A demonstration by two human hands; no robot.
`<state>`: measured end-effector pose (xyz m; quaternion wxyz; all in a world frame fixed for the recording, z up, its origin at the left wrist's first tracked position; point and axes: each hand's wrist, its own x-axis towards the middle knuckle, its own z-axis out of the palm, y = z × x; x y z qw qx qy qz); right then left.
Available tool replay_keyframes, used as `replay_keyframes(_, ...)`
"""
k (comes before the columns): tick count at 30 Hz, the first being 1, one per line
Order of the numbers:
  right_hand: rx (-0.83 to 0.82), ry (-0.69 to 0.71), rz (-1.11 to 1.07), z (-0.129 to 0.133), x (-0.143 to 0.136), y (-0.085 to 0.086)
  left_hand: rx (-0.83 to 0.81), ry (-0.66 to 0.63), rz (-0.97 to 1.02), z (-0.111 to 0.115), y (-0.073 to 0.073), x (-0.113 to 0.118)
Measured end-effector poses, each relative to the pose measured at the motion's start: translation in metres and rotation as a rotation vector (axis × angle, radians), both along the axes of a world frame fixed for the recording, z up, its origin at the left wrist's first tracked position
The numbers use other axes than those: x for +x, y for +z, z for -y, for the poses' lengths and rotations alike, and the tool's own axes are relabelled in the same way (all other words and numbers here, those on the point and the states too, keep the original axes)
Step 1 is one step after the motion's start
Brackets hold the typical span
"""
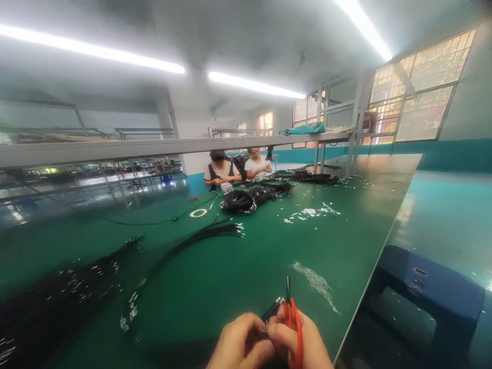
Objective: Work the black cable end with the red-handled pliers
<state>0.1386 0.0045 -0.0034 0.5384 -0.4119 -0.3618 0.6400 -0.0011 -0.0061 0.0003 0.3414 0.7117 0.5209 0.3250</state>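
At the bottom edge, my left hand (240,342) pinches a thin black wire (272,309) whose end sticks up to the right. My right hand (303,342) grips red-handled cutters (292,320) with a dark tip pointing up beside the wire end. Both hands touch each other over the green table (238,277).
Bundles of black wires (184,245) lie to the left and further back (246,200). Small white wire scraps (315,282) litter the table. A tape ring (198,212) lies mid-table. Two people (236,169) sit at the far end. A blue stool (426,292) stands at right.
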Motion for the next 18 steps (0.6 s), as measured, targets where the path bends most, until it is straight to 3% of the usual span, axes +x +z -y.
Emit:
replay_keyframes(3,0.031,-0.076,0.097,-0.001,0.003,-0.002,0.082,-0.006,-0.086,0.000,0.001,-0.003)
replay_keyframes(7,0.145,-0.254,0.506,0.000,0.013,0.004,0.082,0.015,-0.066,0.001,-0.001,-0.005)
replay_keyframes(9,0.189,-0.199,0.497,0.003,0.016,0.013,0.060,0.020,-0.026,0.001,-0.003,-0.006)
replay_keyframes(13,0.204,0.081,0.326,0.009,0.017,0.035,0.089,0.022,0.000,0.002,-0.002,-0.005)
replay_keyframes(18,0.204,0.125,0.284,0.004,0.017,0.029,0.119,0.031,0.084,0.005,0.009,-0.003)
